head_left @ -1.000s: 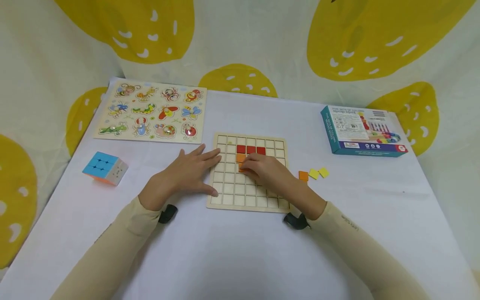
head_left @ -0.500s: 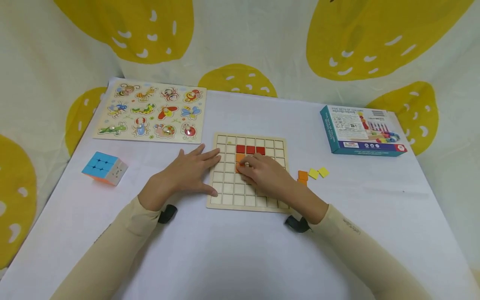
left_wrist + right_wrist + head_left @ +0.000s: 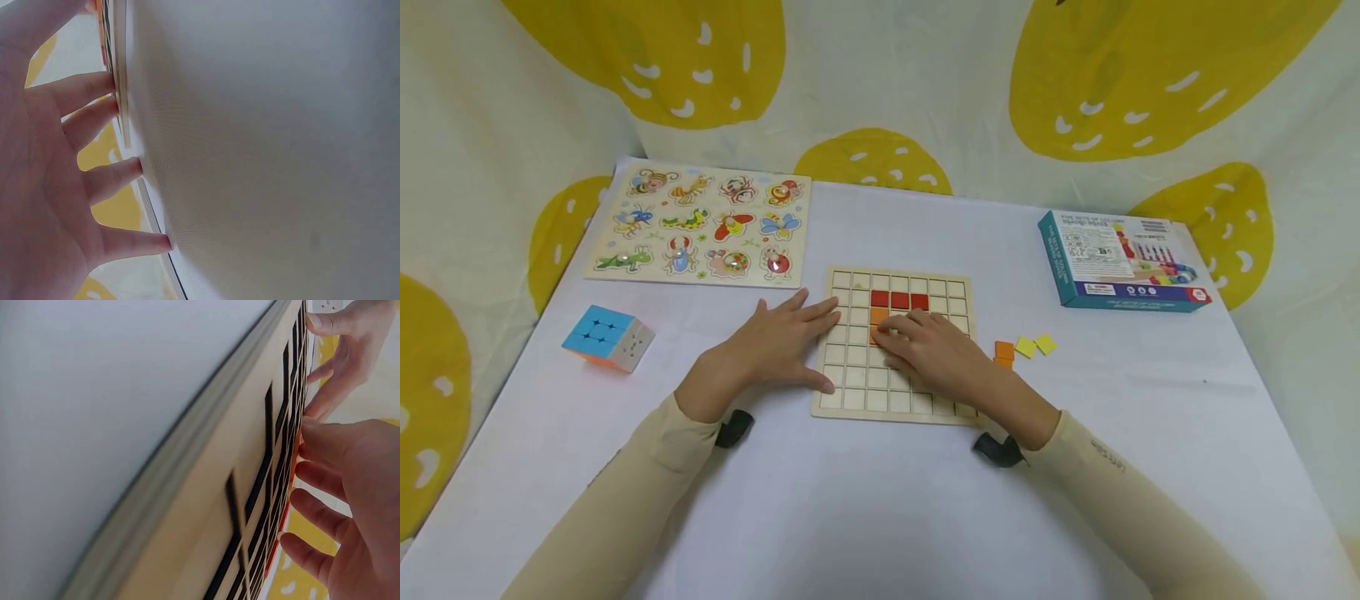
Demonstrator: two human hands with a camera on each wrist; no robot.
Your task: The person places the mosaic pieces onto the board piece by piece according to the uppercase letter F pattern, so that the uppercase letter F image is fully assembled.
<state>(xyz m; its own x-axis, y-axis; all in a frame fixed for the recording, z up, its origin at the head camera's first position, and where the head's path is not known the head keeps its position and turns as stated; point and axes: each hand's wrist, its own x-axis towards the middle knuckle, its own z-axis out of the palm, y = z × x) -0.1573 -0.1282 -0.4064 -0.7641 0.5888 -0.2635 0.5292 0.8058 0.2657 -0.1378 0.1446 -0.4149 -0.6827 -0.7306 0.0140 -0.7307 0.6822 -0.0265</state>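
Note:
My left hand (image 3: 786,337) lies with spread fingers along the left side of the wooden grid board (image 3: 865,416); thumb and fingertips touch its edge. Over the middle of the board, my right hand (image 3: 936,354) has its fingertips down on a small orange square tile (image 3: 874,338), which they mostly cover. In the right wrist view the fingers (image 3: 319,509) look loosely extended and apart from each other. Another orange tile (image 3: 878,316) sits in the cell above, under a row of red tiles (image 3: 899,300). Part of the grid is hidden beneath the right hand and wrist.
Right of the board lie loose orange tiles (image 3: 1003,351) and yellow tiles (image 3: 1025,347). An insect peg puzzle (image 3: 700,223) is at the back left, with a puzzle cube (image 3: 606,337) in front of it. A toy box (image 3: 1127,262) stands at the back right.
My right hand has shifted slightly down and right; its fingers have loosened from a pinch on the orange tile, which now sits in its cell. The left hand stays in place.

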